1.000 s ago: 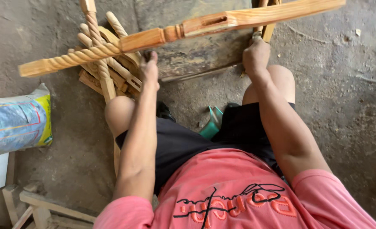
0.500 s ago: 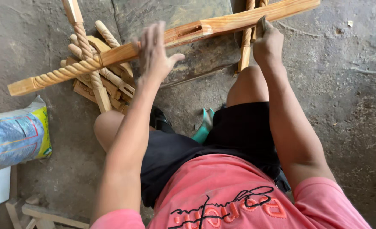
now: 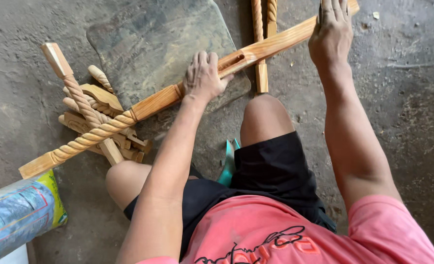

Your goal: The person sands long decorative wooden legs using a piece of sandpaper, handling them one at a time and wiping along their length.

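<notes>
A long carved wooden leg (image 3: pixel 148 105) with a rope-twist lower section lies slanted across a dark flat slab (image 3: pixel 158 44) on the floor. My left hand (image 3: pixel 205 76) rests on its square middle part, just beside a rectangular mortise slot. My right hand (image 3: pixel 330 32) presses down on the leg's upper end at the top right. Both my knees are bent beneath the piece.
A pile of carved and twisted wooden parts (image 3: pixel 92 112) lies at the left under the leg's twisted end. Two more twisted spindles (image 3: pixel 262 44) lie upright at the top middle. A blue and yellow sack (image 3: pixel 19 215) sits at the bottom left. The floor is dusty concrete.
The wooden leg has come down from in front of me onto the slab. My left hand has shifted from its underside to on top of it.
</notes>
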